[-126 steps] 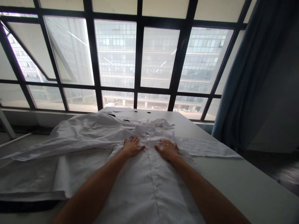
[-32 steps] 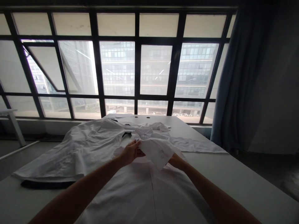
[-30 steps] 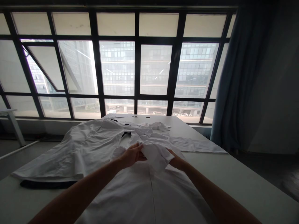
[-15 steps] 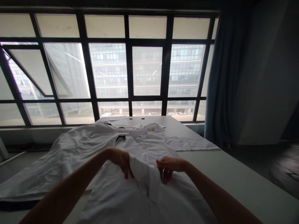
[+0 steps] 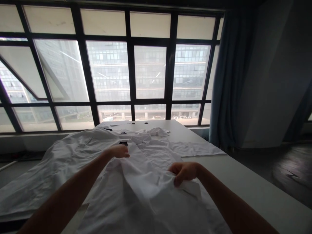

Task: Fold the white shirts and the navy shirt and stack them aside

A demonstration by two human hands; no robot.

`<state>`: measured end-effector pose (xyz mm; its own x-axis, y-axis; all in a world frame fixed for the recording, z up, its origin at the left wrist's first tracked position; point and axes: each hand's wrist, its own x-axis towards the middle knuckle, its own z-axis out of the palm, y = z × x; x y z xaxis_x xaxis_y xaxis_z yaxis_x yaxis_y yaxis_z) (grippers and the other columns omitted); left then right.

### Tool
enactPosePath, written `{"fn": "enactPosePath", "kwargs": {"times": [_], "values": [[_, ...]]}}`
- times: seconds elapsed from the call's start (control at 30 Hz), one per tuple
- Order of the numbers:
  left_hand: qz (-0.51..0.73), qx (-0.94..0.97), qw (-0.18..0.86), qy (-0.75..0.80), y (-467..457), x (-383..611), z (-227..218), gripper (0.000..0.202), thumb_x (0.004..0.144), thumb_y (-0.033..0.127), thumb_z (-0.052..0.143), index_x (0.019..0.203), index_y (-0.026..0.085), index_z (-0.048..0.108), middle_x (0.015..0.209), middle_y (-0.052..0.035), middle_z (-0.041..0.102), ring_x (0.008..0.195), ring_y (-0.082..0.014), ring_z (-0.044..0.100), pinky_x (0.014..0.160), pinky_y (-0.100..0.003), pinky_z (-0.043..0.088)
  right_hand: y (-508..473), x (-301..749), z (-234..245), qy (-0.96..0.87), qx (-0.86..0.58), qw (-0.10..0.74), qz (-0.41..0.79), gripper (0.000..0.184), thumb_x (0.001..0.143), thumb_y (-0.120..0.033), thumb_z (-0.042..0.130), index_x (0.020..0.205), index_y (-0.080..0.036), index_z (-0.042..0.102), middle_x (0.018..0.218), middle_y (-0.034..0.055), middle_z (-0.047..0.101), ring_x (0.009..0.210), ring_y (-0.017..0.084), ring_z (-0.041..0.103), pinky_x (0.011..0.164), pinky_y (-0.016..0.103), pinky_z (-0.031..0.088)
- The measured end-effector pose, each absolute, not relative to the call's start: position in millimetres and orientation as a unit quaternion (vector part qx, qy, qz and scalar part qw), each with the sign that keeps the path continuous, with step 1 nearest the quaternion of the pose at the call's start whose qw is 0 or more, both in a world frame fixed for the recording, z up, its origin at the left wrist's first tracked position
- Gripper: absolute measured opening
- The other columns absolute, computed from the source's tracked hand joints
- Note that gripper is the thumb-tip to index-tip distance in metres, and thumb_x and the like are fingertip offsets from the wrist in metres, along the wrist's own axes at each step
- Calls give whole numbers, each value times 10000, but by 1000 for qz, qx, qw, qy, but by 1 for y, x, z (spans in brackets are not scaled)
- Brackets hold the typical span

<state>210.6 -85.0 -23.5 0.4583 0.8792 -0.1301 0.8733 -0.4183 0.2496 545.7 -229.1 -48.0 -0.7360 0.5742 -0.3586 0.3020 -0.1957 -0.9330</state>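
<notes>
A white shirt [image 5: 143,182] with a collar lies spread over the table, with folds and a lifted panel in its near part. My left hand [image 5: 119,151] is closed in a pinch on the cloth at the upper left of that panel. To the right, my right hand [image 5: 184,172] grips the raised fabric between thumb and fingers. A short dark slit or seam shows in the cloth below the right hand. The near edge of the shirt runs out of view.
More white cloth [image 5: 70,159] lies heaped to the left. A sleeve [image 5: 197,149] stretches toward the right edge of the white table [image 5: 243,185]. Ahead stand large windows [image 5: 149,71], with a blue curtain [image 5: 226,81] at their right.
My left hand has moved up and away to the left, my right hand slightly right. The cloth bunched between them has been spread and lifted into a wider panel. The view has shifted slightly.
</notes>
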Motion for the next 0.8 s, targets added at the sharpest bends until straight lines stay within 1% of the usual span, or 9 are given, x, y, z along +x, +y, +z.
{"fn": "enactPosePath", "kwargs": {"times": [0.07, 0.13, 0.2, 0.3, 0.43, 0.5, 0.6, 0.7, 0.8], "values": [[4, 822, 100, 561, -75, 209, -47, 380, 672, 453, 732, 864, 126, 709, 992, -172, 690, 977, -362, 624, 861, -422, 465, -231, 554, -47, -648, -407, 47, 642, 400, 598, -422, 826, 837, -135, 683, 673, -40, 613, 569, 79, 526, 543, 187, 408], [10, 804, 90, 588, -69, 208, -63, 406, 676, 473, 725, 845, 105, 697, 987, -207, 675, 987, -398, 618, 852, -446, 464, -230, 557, -48, -671, -468, 18, 575, 439, 644, -537, 775, 787, -137, 666, 566, -70, 518, 473, 48, 407, 443, 170, 303], [20, 789, 82, 609, -65, 209, -74, 413, 712, 497, 696, 832, 102, 686, 972, -212, 671, 981, -394, 623, 841, -435, 468, -229, 556, -51, -683, -511, -16, 521, 496, 644, -615, 744, 750, -142, 643, 532, -82, 453, 448, 43, 345, 411, 177, 251], [42, 779, 81, 620, -61, 214, -83, 346, 766, 460, 660, 831, 121, 681, 947, -177, 681, 964, -349, 636, 828, -386, 471, -228, 549, -51, -700, -525, -53, 482, 530, 636, -665, 719, 696, -151, 602, 559, -70, 455, 475, 55, 368, 423, 190, 265], [79, 772, 82, 626, -56, 218, -86, 220, 818, 345, 596, 849, 149, 691, 949, -137, 693, 943, -301, 642, 804, -349, 465, -231, 543, -46, -737, -502, -68, 447, 500, 634, -626, 734, 617, -161, 551, 548, -72, 437, 503, 64, 377, 454, 201, 281], [100, 761, 79, 636, -52, 212, -82, 216, 839, 329, 559, 876, 168, 697, 973, -123, 699, 946, -285, 642, 789, -331, 463, -230, 543, -46, -748, -496, -69, 435, 467, 629, -591, 747, 631, -158, 572, 551, -71, 453, 514, 67, 397, 466, 199, 299], [127, 737, 74, 660, -43, 193, -73, 264, 872, 334, 490, 921, 178, 698, 991, -114, 706, 948, -265, 645, 763, -300, 460, -227, 546, -52, -742, -500, -60, 443, 430, 610, -547, 764, 683, -154, 604, 594, -58, 505, 534, 75, 445, 469, 191, 328], [129, 718, 83, 679, -33, 173, -70, 298, 878, 333, 458, 887, 165, 704, 910, -107, 716, 915, -260, 657, 732, -281, 461, -223, 548, -60, -715, -536, -62, 444, 401, 593, -503, 773, 729, -157, 622, 661, -31, 553, 555, 89, 487, 462, 189, 361], [123, 718, 104, 678, -24, 165, -76, 299, 854, 344, 480, 812, 155, 708, 789, -111, 706, 880, -287, 662, 709, -301, 466, -222, 548, -62, -697, -563, -67, 440, 394, 618, -483, 759, 828, -164, 662, 757, 4, 601, 594, 106, 527, 469, 192, 389]]}}
